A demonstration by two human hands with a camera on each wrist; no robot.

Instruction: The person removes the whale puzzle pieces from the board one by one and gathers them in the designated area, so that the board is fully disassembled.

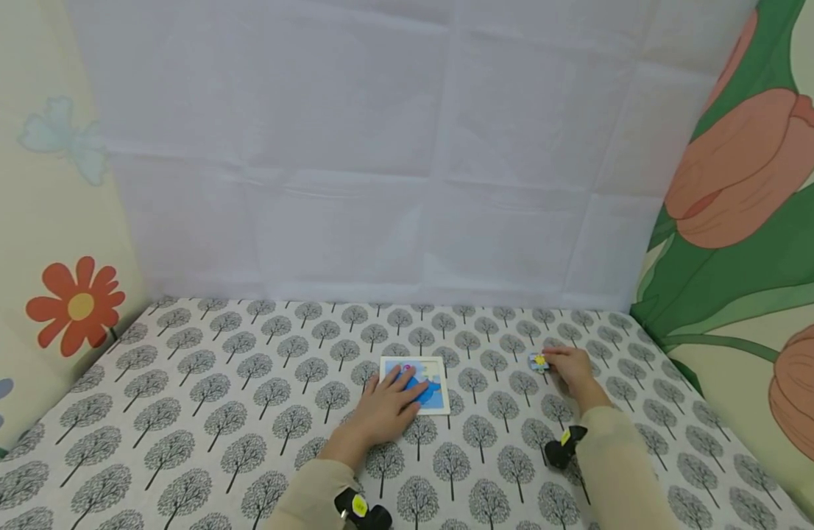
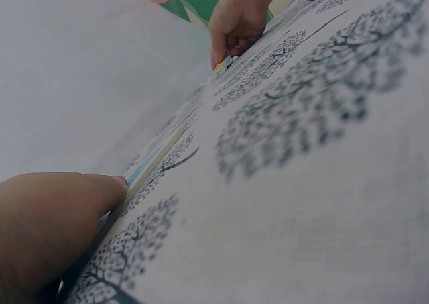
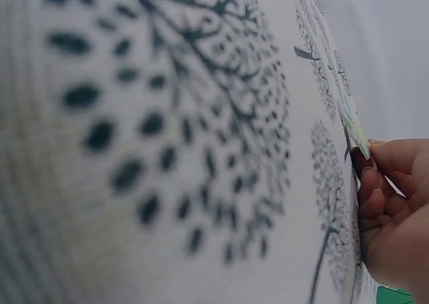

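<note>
A white-framed jigsaw puzzle (image 1: 436,403) with a blue picture lies on the patterned cloth, and a pale gap shows at its upper right. My left hand (image 1: 388,408) rests on its left part with the fingers spread straight, covering some of the picture. Off to the right, my right hand (image 1: 571,368) pinches a small puzzle piece (image 1: 538,362) with a yellow figure on light blue. In the right wrist view the piece (image 3: 355,133) sits tilted between thumb and fingers, close to the cloth. The left wrist view shows only the frame's edge (image 2: 157,158) beside the left thumb.
A white cloth (image 1: 500,486) printed with grey trees covers the table. Behind it hangs a white sheet (image 1: 354,184). Flower-printed curtains (image 1: 745,169) stand at both sides. Each wrist wears a black camera (image 1: 566,446).
</note>
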